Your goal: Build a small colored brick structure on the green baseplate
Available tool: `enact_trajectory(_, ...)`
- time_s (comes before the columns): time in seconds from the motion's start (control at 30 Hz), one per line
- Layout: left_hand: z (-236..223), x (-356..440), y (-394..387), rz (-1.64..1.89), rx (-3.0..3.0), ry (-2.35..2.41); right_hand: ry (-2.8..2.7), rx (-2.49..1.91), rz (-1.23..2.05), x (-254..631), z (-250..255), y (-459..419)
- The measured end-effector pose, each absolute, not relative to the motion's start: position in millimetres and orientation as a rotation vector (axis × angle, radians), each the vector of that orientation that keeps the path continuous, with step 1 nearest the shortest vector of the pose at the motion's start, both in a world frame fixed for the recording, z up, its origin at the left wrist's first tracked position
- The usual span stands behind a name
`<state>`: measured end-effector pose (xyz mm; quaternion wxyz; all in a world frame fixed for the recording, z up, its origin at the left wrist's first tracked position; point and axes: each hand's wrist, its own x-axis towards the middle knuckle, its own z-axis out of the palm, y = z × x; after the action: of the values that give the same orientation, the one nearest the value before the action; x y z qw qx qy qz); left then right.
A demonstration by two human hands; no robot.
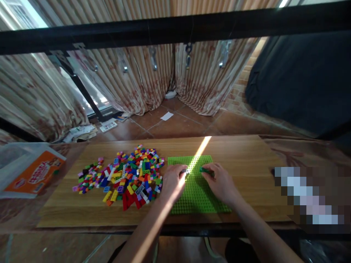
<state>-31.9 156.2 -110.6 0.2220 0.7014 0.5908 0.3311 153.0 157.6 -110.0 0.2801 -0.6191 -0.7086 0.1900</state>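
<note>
A green studded baseplate (197,199) lies on the wooden board, under both hands. Over its left part, my left hand (174,179) has its fingers closed round a small piece, pale where it shows in the sunlight; its kind is mostly hidden. Above the plate's right part, my right hand (218,180) pinches a dark green toy brick (205,170) between thumb and fingers. Close beside my left hand spreads a heap of mixed toy bricks (128,175) in many colours, red ones at its front.
The wooden board (255,182) extends beyond the plate on both sides. At the left sits a clear plastic bag (24,153) with an orange label. A black bar (175,27) with hanging clips crosses above. A blurred-out patch (309,197) covers something at the right.
</note>
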Motion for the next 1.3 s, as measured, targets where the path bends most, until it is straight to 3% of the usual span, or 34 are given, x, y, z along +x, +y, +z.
enact_trajectory(0.2,-114,-34,156,0.872,2.036,1.656,-1.907,-1.655,0.555,157,-92,170)
enact_trajectory(1.3,-121,-26,160,0.813,2.139,1.687,-2.075,-1.571,0.545,138,-106,165)
